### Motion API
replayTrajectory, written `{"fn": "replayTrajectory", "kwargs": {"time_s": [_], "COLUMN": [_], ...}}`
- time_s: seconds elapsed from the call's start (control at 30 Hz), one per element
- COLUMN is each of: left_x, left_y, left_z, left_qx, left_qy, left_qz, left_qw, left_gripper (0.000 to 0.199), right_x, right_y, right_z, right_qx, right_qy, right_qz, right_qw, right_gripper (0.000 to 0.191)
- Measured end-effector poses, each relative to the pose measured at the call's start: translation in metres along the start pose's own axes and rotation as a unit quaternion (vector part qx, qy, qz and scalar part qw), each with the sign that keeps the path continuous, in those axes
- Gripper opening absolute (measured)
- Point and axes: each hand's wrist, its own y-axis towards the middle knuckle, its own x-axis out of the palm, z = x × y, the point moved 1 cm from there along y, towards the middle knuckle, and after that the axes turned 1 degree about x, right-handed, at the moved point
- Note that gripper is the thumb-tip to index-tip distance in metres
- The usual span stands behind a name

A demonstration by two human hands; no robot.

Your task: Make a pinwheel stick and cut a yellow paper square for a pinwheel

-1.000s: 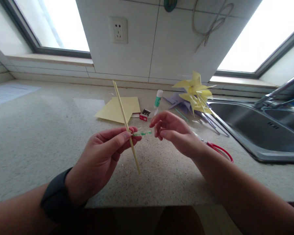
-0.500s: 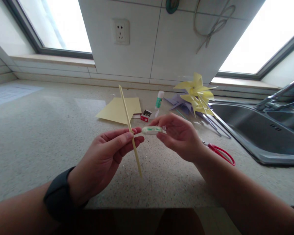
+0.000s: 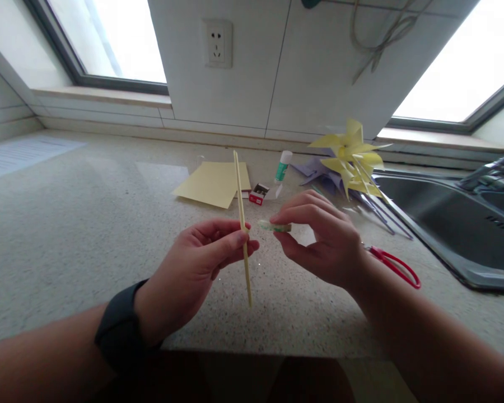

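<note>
A thin rolled stick of yellow paper (image 3: 241,196) stands nearly upright, pinched at its middle between the thumb and fingers of my left hand (image 3: 210,246). Just to its right, my right hand (image 3: 323,240) grips a small roll of clear tape (image 3: 282,228) between thumb and fingertips. The roll is seen edge-on, with green marks on it. A short gap shows between the tape and the paper stick. Behind my hands lie yellow paper sheets (image 3: 210,182) and a small red box (image 3: 259,194) standing open with small things inside.
A glue stick (image 3: 283,166) stands near the wall. Yellow pinwheels (image 3: 353,154) and purple pinwheels (image 3: 319,172) lie beside the metal sink (image 3: 457,229). Red-handled scissors (image 3: 397,266) rest by my right forearm. A printed sheet (image 3: 29,154) lies at far left.
My right hand has drawn the tape roll away from my left fingers and tilted it. The paper stick stands more upright. The whole view has shifted slightly.
</note>
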Motion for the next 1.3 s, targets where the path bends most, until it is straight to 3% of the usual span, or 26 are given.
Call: {"fn": "replayTrajectory", "kwargs": {"time_s": [0.33,1.3], "left_x": [-0.0014,0.0003], "left_y": [0.0005,-0.0012], "left_z": [-0.0034,-0.0027], "left_qx": [0.010,0.006], "left_qy": [0.032,0.046], "left_qz": [-0.031,0.000], "left_qw": [0.999,0.999], "left_gripper": [0.010,0.014], "right_x": [0.0035,0.0032], "right_y": [0.0003,0.0000], "right_z": [-0.0029,-0.0033], "right_qx": [-0.047,-0.074], "right_qy": [-0.056,-0.080], "right_qz": [-0.043,-0.081], "right_qw": [0.996,0.991], "right_gripper": [0.022,0.015]}}
